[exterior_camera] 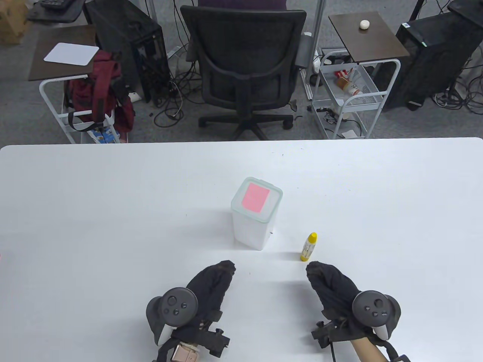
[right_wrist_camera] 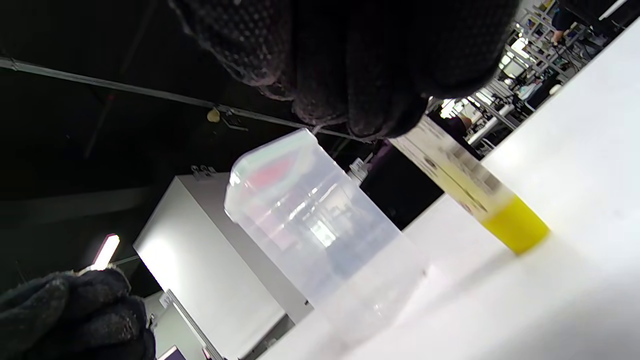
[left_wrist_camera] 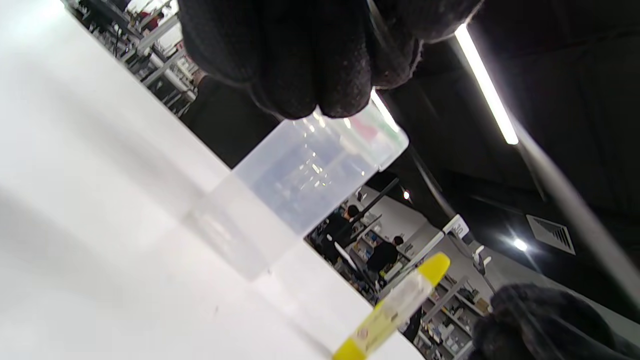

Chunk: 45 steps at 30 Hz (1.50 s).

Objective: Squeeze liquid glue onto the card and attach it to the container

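Observation:
A clear plastic container (exterior_camera: 253, 222) stands upright mid-table, with a pink card (exterior_camera: 256, 198) lying flat on its lid. It also shows in the left wrist view (left_wrist_camera: 305, 175) and the right wrist view (right_wrist_camera: 310, 220). A yellow glue bottle (exterior_camera: 308, 247) stands upright to the container's right, also in the left wrist view (left_wrist_camera: 395, 307) and the right wrist view (right_wrist_camera: 475, 187). My left hand (exterior_camera: 220, 271) rests on the table below the container, fingers together, holding nothing. My right hand (exterior_camera: 317, 271) rests just below the glue bottle, holding nothing.
The white table (exterior_camera: 113, 226) stretches wide on both sides. Beyond its far edge stand an office chair (exterior_camera: 245, 64), two small side tables (exterior_camera: 60, 52) and a wire cart (exterior_camera: 351, 94).

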Tool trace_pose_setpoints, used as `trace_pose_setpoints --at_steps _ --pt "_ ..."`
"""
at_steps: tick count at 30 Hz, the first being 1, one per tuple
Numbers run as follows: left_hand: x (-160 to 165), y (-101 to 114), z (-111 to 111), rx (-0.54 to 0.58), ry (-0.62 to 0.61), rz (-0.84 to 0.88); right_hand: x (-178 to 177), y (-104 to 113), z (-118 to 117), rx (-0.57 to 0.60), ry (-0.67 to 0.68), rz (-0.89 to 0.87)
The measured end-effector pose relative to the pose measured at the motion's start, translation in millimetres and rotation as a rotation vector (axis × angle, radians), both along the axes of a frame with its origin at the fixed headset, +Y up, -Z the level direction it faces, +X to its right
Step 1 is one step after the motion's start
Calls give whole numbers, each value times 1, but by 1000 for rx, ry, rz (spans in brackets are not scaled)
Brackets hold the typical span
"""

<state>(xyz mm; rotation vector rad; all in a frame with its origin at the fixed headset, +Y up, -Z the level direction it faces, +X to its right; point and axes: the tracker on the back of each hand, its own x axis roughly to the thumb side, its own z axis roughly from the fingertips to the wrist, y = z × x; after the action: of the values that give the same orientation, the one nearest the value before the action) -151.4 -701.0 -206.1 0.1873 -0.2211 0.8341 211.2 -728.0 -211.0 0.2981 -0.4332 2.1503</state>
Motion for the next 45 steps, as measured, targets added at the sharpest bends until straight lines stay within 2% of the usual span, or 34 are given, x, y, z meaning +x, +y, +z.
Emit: trace_pose_setpoints --at_steps 3,6,10,12,15,19,21,24,30,35,45 --pt "-2 21 -2 73 39 15 10 22 -3 84 -47 -41" --pt "-1 45 -5 123 104 26 20 46 -9 170 -129 0" --pt "3 59 -10 139 253 -42 28 59 -20 215 -260 70" --pt "8 55 -13 131 312 -114 33 55 -28 188 -335 114" --pt "12 40 -19 168 332 -282 41 36 -42 113 -416 229" --pt "10 20 -32 119 259 -562 51 5 -52 -25 -370 419" --pt "11 13 -37 63 213 -623 55 -4 -53 -96 -360 501" --pt "16 1 -40 -36 126 -643 53 -12 -52 -164 -312 654" --pt "30 -15 -33 -91 60 -790 39 -20 -52 -210 -286 854" --pt "31 -19 -29 -56 103 -859 35 -25 -50 -221 -267 862" --pt "22 -24 -28 -130 101 -807 33 -27 -47 -231 -275 875"
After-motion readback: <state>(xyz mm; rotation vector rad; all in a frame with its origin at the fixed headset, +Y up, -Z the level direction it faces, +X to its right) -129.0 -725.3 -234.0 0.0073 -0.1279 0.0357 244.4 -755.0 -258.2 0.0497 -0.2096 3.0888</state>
